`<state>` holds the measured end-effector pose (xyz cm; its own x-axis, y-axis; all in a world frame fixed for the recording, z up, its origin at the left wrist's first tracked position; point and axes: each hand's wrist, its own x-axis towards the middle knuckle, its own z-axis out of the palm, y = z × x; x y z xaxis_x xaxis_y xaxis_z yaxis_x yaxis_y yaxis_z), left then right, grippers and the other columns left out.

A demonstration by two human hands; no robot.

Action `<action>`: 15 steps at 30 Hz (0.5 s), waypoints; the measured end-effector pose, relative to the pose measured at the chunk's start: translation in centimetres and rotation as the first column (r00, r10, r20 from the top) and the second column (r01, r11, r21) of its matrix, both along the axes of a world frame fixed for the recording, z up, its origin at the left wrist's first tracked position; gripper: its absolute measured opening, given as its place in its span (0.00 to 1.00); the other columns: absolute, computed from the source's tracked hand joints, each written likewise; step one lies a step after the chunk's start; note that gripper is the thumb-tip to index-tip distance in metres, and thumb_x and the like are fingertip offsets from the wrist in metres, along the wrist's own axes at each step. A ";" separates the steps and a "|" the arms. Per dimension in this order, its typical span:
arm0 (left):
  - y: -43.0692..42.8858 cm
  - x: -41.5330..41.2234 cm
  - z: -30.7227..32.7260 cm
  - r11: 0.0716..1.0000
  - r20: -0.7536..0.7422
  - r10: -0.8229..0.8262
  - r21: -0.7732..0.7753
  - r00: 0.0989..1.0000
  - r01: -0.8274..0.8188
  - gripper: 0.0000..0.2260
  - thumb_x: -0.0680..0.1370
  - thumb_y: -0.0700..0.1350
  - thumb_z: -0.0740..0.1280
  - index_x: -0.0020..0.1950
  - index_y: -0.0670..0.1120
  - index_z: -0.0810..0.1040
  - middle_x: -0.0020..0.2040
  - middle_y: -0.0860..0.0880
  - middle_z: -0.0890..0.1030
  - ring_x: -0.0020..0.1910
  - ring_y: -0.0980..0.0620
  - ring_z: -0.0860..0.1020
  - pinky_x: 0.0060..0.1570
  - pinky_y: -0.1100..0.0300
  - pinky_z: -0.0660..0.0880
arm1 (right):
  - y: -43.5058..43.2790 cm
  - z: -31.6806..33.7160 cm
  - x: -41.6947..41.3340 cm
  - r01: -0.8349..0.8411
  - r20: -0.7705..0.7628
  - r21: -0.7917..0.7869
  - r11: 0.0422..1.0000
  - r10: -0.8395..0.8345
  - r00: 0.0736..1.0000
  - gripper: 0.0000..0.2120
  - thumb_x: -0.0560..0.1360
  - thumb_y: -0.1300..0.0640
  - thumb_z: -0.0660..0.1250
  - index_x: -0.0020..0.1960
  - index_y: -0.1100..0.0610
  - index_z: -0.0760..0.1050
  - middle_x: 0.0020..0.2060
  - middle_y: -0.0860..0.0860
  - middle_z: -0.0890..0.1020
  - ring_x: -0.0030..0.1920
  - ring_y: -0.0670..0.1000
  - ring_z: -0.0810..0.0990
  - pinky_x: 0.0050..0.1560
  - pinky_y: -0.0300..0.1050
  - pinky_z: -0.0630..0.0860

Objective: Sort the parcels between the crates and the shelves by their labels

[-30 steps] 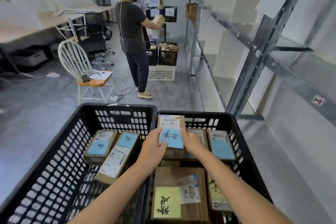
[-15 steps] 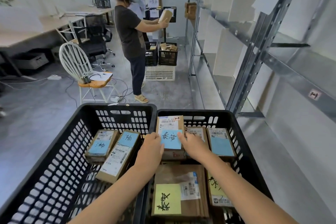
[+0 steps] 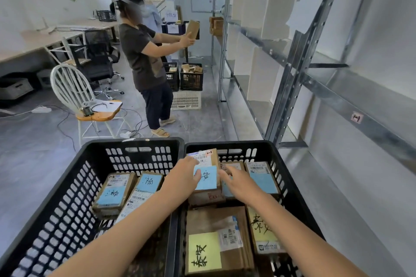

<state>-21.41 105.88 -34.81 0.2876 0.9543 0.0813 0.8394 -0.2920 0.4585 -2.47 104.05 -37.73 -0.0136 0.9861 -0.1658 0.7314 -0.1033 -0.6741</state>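
2 hands work over the right black crate (image 3: 290, 177). The left hand (image 3: 182, 177) is clamped on the blue-labelled parcel (image 3: 206, 175), thumb across its note, tilting it up, probably so its label can be read. Just right of it, the right hand (image 3: 236, 181) hovers with fingers apart over a neighbouring parcel (image 3: 231, 167), gripping nothing.

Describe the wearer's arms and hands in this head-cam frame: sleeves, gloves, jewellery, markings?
Both forearms are bare up to the frame's bottom edge: no sleeves in view. The left hand and right hand carry no gloves, and no rings, watch, wristbands, cables or markings are visible. Fingernails are too blurred to judge.
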 end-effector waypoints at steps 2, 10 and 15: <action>0.0 0.5 0.8 0.999 0.041 -0.046 0.027 0.998 0.045 0.18 0.83 0.46 0.60 0.72 0.44 0.70 0.70 0.48 0.73 0.69 0.51 0.70 0.65 0.59 0.67 | -0.8 1.0 0.3 0.025 0.043 0.055 0.998 -0.028 0.999 0.19 0.83 0.46 0.54 0.69 0.52 0.71 0.65 0.52 0.78 0.62 0.52 0.77 0.56 0.46 0.73; -1.5 0.5 3.5 0.929 0.068 -0.344 0.167 0.936 0.330 0.23 0.83 0.47 0.61 0.77 0.43 0.64 0.77 0.47 0.65 0.77 0.52 0.60 0.74 0.63 0.53 | -6.0 6.8 0.0 0.160 0.243 0.264 0.951 -0.226 0.943 0.24 0.82 0.47 0.58 0.75 0.55 0.63 0.73 0.52 0.69 0.74 0.53 0.66 0.72 0.52 0.66; -3.3 1.9 5.9 0.834 0.095 -0.529 0.246 0.844 0.495 0.25 0.82 0.48 0.63 0.77 0.42 0.64 0.77 0.45 0.65 0.76 0.49 0.61 0.75 0.58 0.55 | -12.2 10.2 -0.6 0.289 0.298 0.385 0.877 -0.414 0.860 0.25 0.82 0.47 0.59 0.77 0.53 0.61 0.74 0.50 0.67 0.74 0.50 0.64 0.73 0.47 0.62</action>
